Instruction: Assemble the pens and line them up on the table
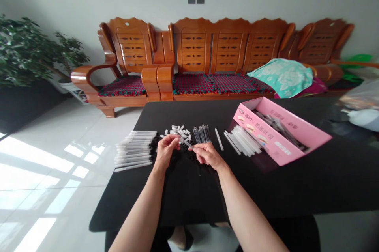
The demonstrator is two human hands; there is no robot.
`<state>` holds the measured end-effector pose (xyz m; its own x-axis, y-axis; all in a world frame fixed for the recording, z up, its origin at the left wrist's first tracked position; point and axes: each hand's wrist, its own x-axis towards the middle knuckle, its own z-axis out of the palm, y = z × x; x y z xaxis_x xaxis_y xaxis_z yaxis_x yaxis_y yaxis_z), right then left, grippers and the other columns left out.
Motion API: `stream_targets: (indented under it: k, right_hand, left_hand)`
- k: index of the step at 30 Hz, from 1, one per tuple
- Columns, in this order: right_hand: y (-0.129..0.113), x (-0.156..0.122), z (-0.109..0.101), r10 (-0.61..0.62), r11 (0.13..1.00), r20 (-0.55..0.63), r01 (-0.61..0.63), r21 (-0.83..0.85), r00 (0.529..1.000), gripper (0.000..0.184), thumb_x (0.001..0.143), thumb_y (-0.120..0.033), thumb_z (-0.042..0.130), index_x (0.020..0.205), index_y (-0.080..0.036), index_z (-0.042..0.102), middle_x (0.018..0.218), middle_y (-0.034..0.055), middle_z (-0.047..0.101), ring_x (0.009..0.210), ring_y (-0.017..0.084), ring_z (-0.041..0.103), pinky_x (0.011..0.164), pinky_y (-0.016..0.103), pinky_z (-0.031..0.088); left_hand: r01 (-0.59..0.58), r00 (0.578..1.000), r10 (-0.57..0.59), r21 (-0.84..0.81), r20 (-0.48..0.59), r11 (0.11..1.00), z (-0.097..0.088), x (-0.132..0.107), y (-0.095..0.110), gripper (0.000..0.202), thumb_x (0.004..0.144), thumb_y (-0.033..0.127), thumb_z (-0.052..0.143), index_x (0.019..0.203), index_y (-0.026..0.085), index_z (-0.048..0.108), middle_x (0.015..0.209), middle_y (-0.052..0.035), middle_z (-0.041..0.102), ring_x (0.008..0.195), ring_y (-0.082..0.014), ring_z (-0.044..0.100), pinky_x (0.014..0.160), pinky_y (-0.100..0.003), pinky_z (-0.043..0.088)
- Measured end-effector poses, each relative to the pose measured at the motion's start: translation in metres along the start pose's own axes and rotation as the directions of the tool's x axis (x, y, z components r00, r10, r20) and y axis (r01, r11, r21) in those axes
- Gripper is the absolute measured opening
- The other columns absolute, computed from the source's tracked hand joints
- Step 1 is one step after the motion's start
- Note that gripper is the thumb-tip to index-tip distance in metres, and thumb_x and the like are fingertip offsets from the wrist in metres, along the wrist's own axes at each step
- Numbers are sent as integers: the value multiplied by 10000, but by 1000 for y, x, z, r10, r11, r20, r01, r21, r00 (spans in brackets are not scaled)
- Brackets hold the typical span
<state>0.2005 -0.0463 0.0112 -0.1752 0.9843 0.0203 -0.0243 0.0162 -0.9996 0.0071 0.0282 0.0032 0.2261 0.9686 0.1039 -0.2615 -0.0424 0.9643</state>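
Observation:
My left hand [167, 150] is closed in a pinch over the middle of the table, with a small white pen cap at its fingertips, partly hidden. Thumb and fingers of my right hand [209, 155] pinch a slim pale pen [188, 144] that points left toward that cap. Loose white pen caps [179, 130] lie in a heap just beyond my hands, with small black pieces below them. A bundle of dark pen refills [201, 133] lies beyond my right hand. White pens with black ends [136, 149] are stacked left of my left hand.
One white pen barrel [219, 139] lies apart, left of a pile of white barrels [244, 141]. An open pink box [275, 143] holding dark slim items stands at the right. Plastic bags [364, 104] sit at the far right. Behind the black table [183, 193] is a wooden sofa [192, 43].

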Motion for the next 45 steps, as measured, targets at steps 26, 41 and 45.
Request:
stream_targets:
  k: [26, 41, 45]
  right_hand:
    - [-2, 0, 0, -18, 997, -1, 18, -78, 1000, 375, 894, -424, 567, 994, -114, 753, 412, -50, 494, 351, 59, 336, 378, 187, 229]
    - [-1, 0, 0, -23, 999, -9, 22, -38, 1000, 353, 900, -408, 531, 901, -109, 718, 415, -74, 420, 366, 53, 295, 395, 198, 194]
    - [-1, -1, -4, 15, 1000, 30, -15, 16, 999, 337, 895, -403, 529, 871, -113, 700, 391, -88, 398, 326, 45, 240, 358, 197, 143]
  left_hand:
    - [-28, 998, 26, 21, 57, 999, 13, -4, 4, 285, 747, 366, 757, 904, 131, 719, 720, -14, 639, 560, -89, 549, 559, -215, 480]
    - [24, 998, -35, 173, 61, 985, 27, -9, 3, 345, 791, 450, 679, 667, 136, 606, 465, 46, 510, 364, -42, 380, 374, -159, 267]
    - [-8, 995, -10, 189, 95, 982, 30, -11, 6, 315, 801, 440, 676, 725, 135, 644, 498, 40, 527, 386, -51, 417, 393, -166, 301]
